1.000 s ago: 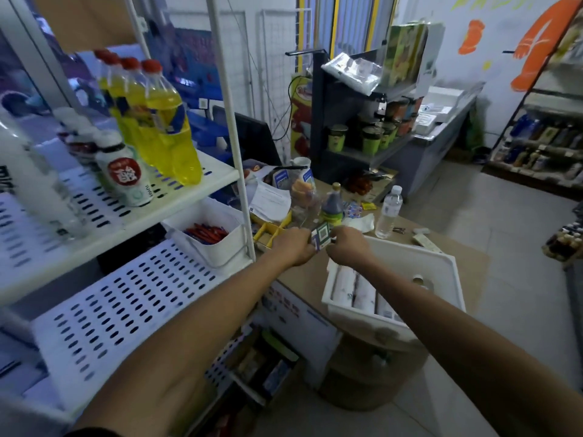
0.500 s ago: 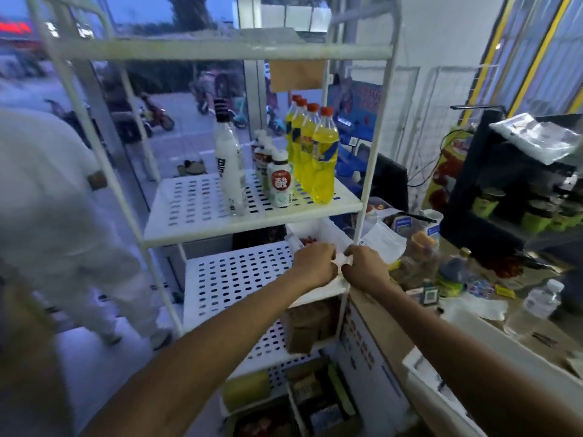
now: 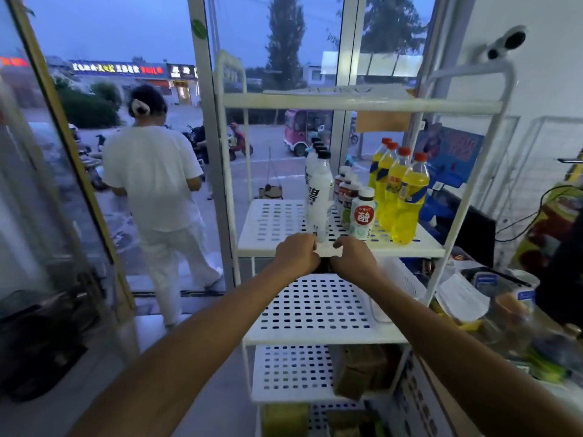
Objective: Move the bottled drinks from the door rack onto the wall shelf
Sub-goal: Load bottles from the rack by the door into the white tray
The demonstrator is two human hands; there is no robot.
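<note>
The white perforated rack (image 3: 274, 222) stands by the glass door. On its upper shelf stand several tall white bottles (image 3: 320, 197), several small bottles with red labels (image 3: 362, 216) and several yellow drinks with red caps (image 3: 407, 197). My left hand (image 3: 296, 255) and my right hand (image 3: 353, 257) are held close together at the front edge of that shelf, just below the nearest white bottle. Both have curled fingers, and I see nothing held in them. Neither hand touches a bottle.
A person in white (image 3: 157, 184) stands in the open doorway to the left. The lower shelf (image 3: 315, 310) carries a white bin (image 3: 394, 279) at its right. A cluttered counter (image 3: 504, 310) lies right of the rack. Boxes fill the bottom shelves.
My view has swung left and up from the counter to the rack. My hands stayed together and rose to the upper shelf's edge; the small card seen between them earlier is out of sight.
</note>
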